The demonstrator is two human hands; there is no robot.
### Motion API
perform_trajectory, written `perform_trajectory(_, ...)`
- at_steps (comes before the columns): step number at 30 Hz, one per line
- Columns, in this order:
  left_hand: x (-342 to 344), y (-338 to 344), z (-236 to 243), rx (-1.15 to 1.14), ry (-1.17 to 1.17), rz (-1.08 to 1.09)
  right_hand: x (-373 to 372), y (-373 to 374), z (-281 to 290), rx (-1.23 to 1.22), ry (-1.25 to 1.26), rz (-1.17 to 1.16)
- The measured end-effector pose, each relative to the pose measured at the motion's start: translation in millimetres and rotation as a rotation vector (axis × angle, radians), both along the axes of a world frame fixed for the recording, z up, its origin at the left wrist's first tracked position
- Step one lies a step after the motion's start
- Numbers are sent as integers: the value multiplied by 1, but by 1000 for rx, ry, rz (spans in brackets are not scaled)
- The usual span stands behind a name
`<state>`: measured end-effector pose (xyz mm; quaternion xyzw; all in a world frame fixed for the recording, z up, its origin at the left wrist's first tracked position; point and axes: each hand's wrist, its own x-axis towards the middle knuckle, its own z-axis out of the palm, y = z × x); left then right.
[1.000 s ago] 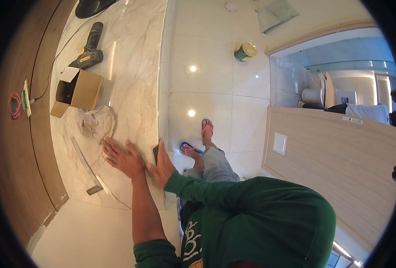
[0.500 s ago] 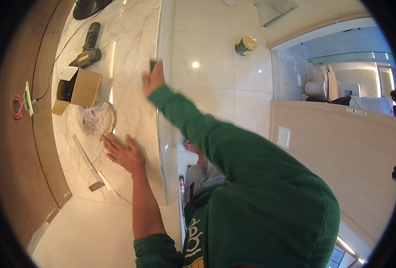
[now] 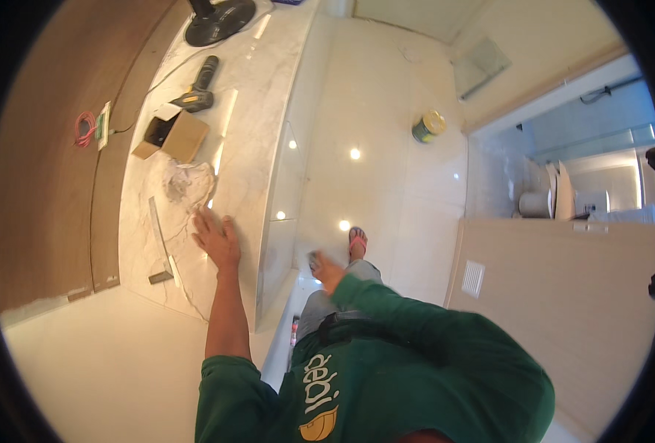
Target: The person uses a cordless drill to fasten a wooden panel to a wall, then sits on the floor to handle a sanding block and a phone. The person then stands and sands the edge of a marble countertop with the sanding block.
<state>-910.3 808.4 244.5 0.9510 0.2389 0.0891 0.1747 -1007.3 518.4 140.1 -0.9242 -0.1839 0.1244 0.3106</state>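
My left hand (image 3: 218, 240) lies flat on the marble countertop (image 3: 250, 162), fingers spread, its fingertips close to a crumpled whitish cloth (image 3: 188, 182). Beside that hand rests a metal try square (image 3: 158, 232), with a thin white stick-like piece (image 3: 174, 272) near its thick end. My right hand (image 3: 329, 273) hangs off the counter's front side, low over my lap, closed around a small dark object (image 3: 313, 261). Motion blur hides what kind of object it is.
An opened cardboard box (image 3: 191, 138) and a cordless drill (image 3: 198, 90) sit farther along the counter, before a black round base (image 3: 220, 23). Pink wires hang by a wall socket plate (image 3: 103, 125). On the tiled floor stands a can (image 3: 428, 127); a vented wooden door (image 3: 508, 295) is at right.
My right hand has left the counter's front edge and come back toward my body with the dark object. My left hand stays on the counter. The whole view has shifted.
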Motion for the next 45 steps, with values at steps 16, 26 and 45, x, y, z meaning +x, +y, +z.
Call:
perform_trajectory(16,66,-80,22,-44,60,-217,-164,-519,-71,-604,1109,-600)
perform_trajectory(26,132,-122,11,-53,-45,20,53,-622,-47,-591,752,-689)
perform_trajectory(45,271,-162,-6,-85,-163,173,416,-314,94,-28,257,144)
